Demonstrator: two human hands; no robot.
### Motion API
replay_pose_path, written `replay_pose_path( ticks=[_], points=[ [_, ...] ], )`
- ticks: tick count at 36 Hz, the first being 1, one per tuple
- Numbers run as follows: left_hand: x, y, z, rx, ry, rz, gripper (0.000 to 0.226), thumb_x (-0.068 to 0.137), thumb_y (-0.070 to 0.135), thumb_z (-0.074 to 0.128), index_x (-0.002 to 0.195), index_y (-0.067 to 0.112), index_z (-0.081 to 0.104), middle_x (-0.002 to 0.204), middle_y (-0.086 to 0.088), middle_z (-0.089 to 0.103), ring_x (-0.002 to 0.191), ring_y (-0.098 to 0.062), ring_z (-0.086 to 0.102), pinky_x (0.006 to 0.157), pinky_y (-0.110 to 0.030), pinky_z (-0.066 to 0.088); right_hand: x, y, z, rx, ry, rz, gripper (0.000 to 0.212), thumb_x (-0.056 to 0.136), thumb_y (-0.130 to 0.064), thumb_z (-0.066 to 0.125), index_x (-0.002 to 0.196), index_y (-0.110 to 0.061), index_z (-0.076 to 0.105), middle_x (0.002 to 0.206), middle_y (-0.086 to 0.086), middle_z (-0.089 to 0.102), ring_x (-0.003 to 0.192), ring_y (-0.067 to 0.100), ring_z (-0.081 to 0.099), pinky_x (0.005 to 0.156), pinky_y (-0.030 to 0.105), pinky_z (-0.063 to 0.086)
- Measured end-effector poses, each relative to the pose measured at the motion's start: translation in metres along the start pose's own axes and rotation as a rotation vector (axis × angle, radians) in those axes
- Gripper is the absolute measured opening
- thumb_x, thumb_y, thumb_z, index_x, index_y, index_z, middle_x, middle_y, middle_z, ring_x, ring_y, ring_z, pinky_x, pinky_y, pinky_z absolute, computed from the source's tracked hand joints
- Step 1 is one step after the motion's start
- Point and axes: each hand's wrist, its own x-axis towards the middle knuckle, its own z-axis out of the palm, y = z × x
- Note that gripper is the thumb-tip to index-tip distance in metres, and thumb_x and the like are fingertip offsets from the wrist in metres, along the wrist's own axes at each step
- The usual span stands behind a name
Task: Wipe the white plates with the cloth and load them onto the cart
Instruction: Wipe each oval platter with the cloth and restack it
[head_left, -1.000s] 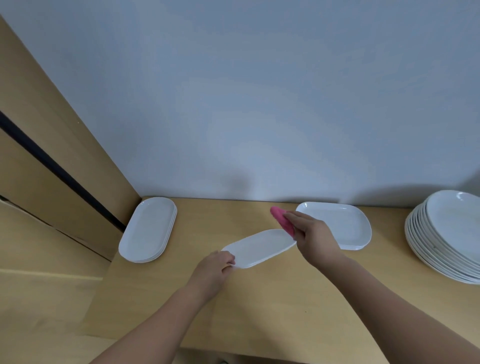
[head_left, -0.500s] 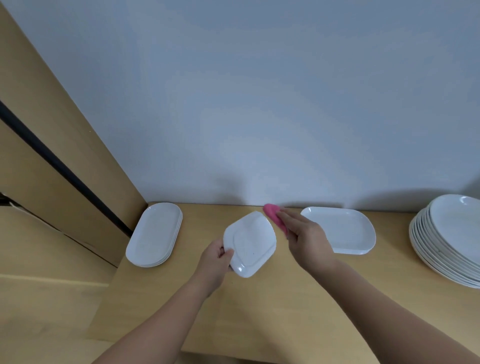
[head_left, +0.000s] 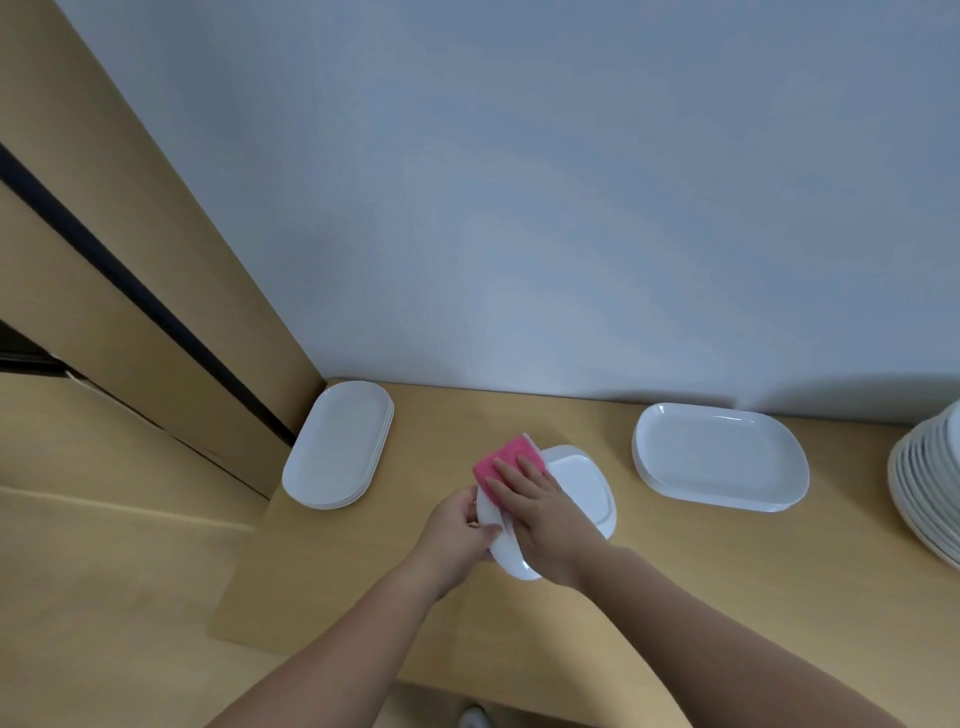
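Pink cloth (head_left: 506, 457) lies on a white plate (head_left: 582, 488) over the wooden counter (head_left: 675, 597). The right hand (head_left: 545, 519) presses the cloth down, fingers straight and together. The left hand (head_left: 457, 525) grips the plate's left edge, fingers curled round it. One plate stack (head_left: 337, 447) sits to the left.

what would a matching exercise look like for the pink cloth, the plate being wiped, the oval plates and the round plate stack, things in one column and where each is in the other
Things
1. pink cloth
2. held plate
3. oval plates
4. round plate stack

Places
A. at the right edge of the view
B. gripped at its rim by the left hand
C. pressed under the flat fingers of the right hand
D. far left on the table, beside the wooden panel

Pairs: 1-C, 2-B, 3-D, 4-A
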Motion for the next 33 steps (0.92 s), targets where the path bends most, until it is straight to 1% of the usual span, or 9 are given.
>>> replay_pose_path(
  ticks=[2,6,11,15,18,24,26,29,33],
  points=[
    [0.001,-0.001,0.001,0.005,0.007,0.001,0.035,0.088,-0.013,0.049,0.118,0.003,0.056,0.108,-0.017,0.069,0.092,-0.022,0.067,0.069,-0.032,0.057,0.004,0.005,0.000,-0.011,-0.001,-0.052,0.052,0.101,-0.018,0.035,0.151,-0.029,0.026,0.159,-0.011,0.015,0.145,0.012,-0.007,0.117,0.027,-0.011],
    [0.002,-0.006,0.000,0.016,0.044,-0.026,0.028,0.090,-0.011,0.051,0.115,0.000,0.057,0.109,-0.018,0.069,0.095,-0.025,0.067,0.075,-0.037,0.059,0.015,0.023,-0.002,-0.072,-0.069,-0.069,0.051,0.102,-0.021,0.036,0.150,-0.034,0.025,0.159,-0.011,0.016,0.149,0.017,-0.003,0.121,0.035,-0.001],
    [0.003,-0.010,-0.002,-0.012,0.071,-0.055,0.030,0.089,-0.010,0.055,0.117,0.000,0.056,0.111,-0.020,0.068,0.102,-0.032,0.067,0.076,-0.038,0.059,0.025,0.055,-0.011,-0.096,-0.062,0.089,0.052,0.103,-0.018,0.031,0.151,-0.036,0.024,0.156,-0.013,0.024,0.148,0.015,0.007,0.120,0.036,0.007],
    [0.004,-0.008,-0.005,-0.018,0.075,-0.044,0.028,0.088,-0.010,0.057,0.111,0.006,0.057,0.108,-0.017,0.069,0.095,-0.026,0.069,0.069,-0.031,0.059,0.024,0.075,-0.016,-0.078,-0.052,0.154,0.048,0.104,-0.020,0.028,0.151,-0.030,0.028,0.157,-0.011,0.024,0.147,0.015,0.012,0.119,0.037,0.011],
    [0.006,-0.006,-0.004,-0.007,0.083,-0.044,0.028,0.087,-0.010,0.057,0.107,0.009,0.058,0.107,-0.015,0.070,0.094,-0.026,0.069,0.069,-0.032,0.059,0.021,0.080,-0.019,0.057,0.018,0.201,0.046,0.103,-0.015,0.033,0.148,-0.023,0.035,0.154,-0.006,0.031,0.145,0.017,0.018,0.119,0.029,0.010],
    [0.009,-0.011,-0.005,0.005,0.111,-0.065,0.026,0.086,-0.005,0.062,0.105,0.012,0.059,0.105,-0.012,0.070,0.094,-0.025,0.069,0.064,-0.028,0.057,-0.002,0.088,-0.017,0.240,0.042,0.371,0.055,0.102,-0.009,0.034,0.153,-0.021,0.020,0.159,-0.011,0.012,0.147,0.012,0.007,0.114,0.019,0.005],
    [0.012,-0.013,-0.005,0.014,0.123,-0.064,0.025,0.086,-0.003,0.064,0.105,0.013,0.059,0.105,-0.012,0.070,0.093,-0.024,0.069,0.064,-0.029,0.056,-0.017,0.088,-0.011,0.278,0.056,0.415,0.057,0.103,-0.011,0.032,0.153,-0.024,0.010,0.158,-0.015,0.001,0.148,0.011,0.002,0.114,0.021,0.008],
    [0.017,-0.013,-0.004,-0.026,0.150,-0.097,0.024,0.087,-0.002,0.066,0.106,0.010,0.058,0.104,-0.010,0.071,0.095,-0.025,0.070,0.075,-0.040,0.060,-0.035,0.080,0.001,0.340,0.058,0.477,0.058,0.103,-0.010,0.032,0.153,-0.024,0.006,0.161,-0.009,-0.004,0.149,0.014,0.000,0.115,0.023,0.011],
    [0.019,-0.012,-0.001,-0.075,0.140,-0.124,0.023,0.087,-0.001,0.067,0.105,0.010,0.059,0.101,-0.009,0.072,0.094,-0.023,0.071,0.073,-0.036,0.060,-0.039,0.066,0.011,0.369,0.086,0.504,0.058,0.102,-0.007,0.031,0.154,-0.019,0.007,0.161,-0.003,-0.004,0.149,0.018,-0.006,0.120,0.031,0.005]
  ],
)
